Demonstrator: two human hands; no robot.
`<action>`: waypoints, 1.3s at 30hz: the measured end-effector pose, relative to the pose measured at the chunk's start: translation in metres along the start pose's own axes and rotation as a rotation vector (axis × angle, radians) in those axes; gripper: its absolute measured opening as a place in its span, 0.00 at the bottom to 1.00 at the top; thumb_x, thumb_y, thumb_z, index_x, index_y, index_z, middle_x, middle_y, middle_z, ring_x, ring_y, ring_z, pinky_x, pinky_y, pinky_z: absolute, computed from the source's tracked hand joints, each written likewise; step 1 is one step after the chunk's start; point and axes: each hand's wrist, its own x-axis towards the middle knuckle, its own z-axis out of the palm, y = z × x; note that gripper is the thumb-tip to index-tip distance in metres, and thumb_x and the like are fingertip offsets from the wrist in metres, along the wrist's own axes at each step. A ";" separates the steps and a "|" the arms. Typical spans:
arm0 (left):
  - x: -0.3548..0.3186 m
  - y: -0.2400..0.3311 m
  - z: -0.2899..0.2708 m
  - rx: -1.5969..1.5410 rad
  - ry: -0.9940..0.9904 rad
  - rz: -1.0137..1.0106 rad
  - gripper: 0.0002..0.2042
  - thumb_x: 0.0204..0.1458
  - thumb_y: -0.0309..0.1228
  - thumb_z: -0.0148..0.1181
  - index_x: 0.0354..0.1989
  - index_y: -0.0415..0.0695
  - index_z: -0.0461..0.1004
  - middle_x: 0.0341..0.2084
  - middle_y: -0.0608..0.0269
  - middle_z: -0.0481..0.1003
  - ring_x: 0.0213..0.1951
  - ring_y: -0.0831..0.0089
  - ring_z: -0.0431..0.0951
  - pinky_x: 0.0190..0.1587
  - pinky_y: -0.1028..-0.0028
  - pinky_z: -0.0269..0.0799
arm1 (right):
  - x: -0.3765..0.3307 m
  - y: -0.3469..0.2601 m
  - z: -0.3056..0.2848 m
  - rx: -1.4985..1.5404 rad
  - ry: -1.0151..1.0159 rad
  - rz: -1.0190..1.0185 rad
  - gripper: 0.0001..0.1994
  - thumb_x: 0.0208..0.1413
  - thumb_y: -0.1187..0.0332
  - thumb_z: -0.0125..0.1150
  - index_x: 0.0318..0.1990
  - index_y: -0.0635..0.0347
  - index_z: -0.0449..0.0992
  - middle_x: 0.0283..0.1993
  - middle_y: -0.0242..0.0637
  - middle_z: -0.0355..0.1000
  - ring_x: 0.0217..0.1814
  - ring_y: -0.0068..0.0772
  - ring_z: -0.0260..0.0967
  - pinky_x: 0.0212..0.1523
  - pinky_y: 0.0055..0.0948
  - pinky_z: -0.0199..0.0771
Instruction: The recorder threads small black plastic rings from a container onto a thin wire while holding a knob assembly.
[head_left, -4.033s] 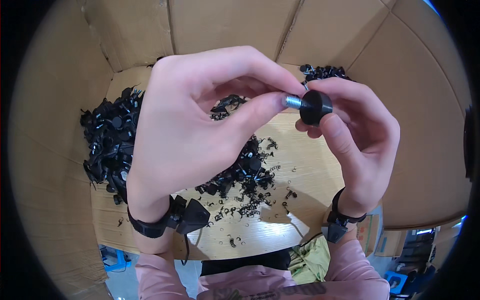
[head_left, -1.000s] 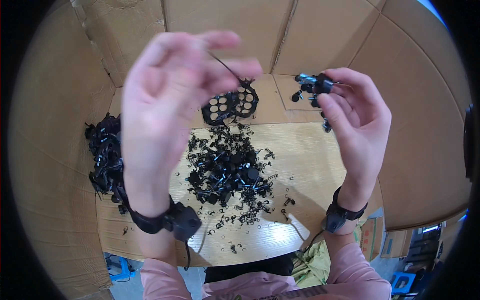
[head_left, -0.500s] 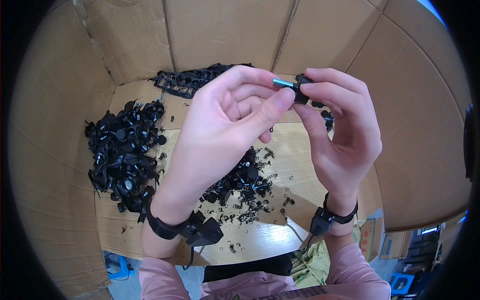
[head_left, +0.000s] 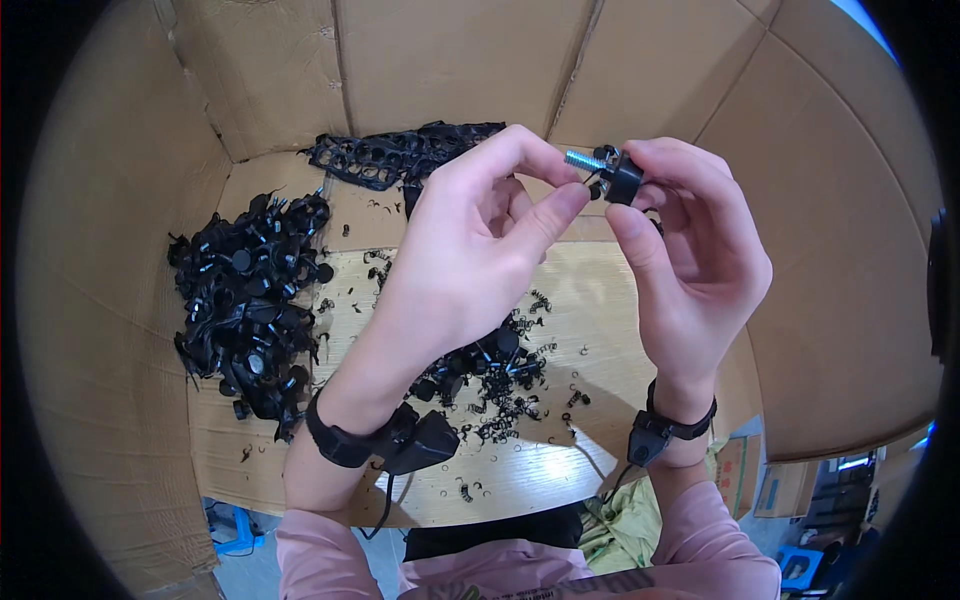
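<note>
My right hand (head_left: 690, 240) pinches a black round-headed bolt (head_left: 626, 180) by its head, between thumb and fingers. Its bare silver thread (head_left: 584, 161) points left, toward my other hand. The thumb and forefinger of my left hand (head_left: 470, 225) are closed just below the thread. A thin black strip (head_left: 594, 178) runs from those fingertips to the base of the bolt's head. Below my left hand lies a pile of black-headed bolts (head_left: 490, 355), mixed with small curled black scraps (head_left: 510, 410).
A large heap of black-headed bolts in ragged black trimmings (head_left: 250, 300) covers the table's left side. At the back lies a black sheet full of round holes (head_left: 370, 160). Tall cardboard walls (head_left: 460, 70) surround the wooden table (head_left: 590, 310). Black straps with small devices (head_left: 420, 440) circle my wrists.
My left fingertips have moved off the thread to just below it, and the thin strip now shows. The bolt has shifted slightly right with my right hand, and more of its head is visible.
</note>
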 end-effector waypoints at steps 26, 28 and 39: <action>0.001 0.012 -0.006 0.179 0.140 0.088 0.01 0.57 0.20 0.52 0.35 0.36 0.70 0.31 0.61 0.80 0.21 0.85 0.69 0.21 0.83 0.62 | 0.005 -0.014 -0.012 0.176 -0.077 0.470 0.13 0.51 0.81 0.61 0.46 0.72 0.72 0.41 0.38 0.73 0.43 0.22 0.71 0.45 0.19 0.73; 0.001 0.012 -0.008 0.106 0.099 0.175 0.02 0.58 0.23 0.52 0.38 0.39 0.68 0.36 0.54 0.79 0.17 0.92 0.65 0.17 0.89 0.58 | 0.006 -0.013 -0.013 0.135 -0.113 0.500 0.12 0.51 0.82 0.61 0.45 0.71 0.73 0.41 0.37 0.73 0.42 0.21 0.71 0.45 0.19 0.73; -0.008 0.021 0.001 0.690 -0.122 0.350 0.05 0.49 0.16 0.57 0.33 0.37 0.74 0.27 0.60 0.79 0.30 0.75 0.80 0.30 0.81 0.72 | 0.007 -0.016 -0.020 0.232 0.117 0.461 0.13 0.54 0.80 0.59 0.47 0.72 0.72 0.42 0.41 0.73 0.43 0.26 0.73 0.46 0.22 0.73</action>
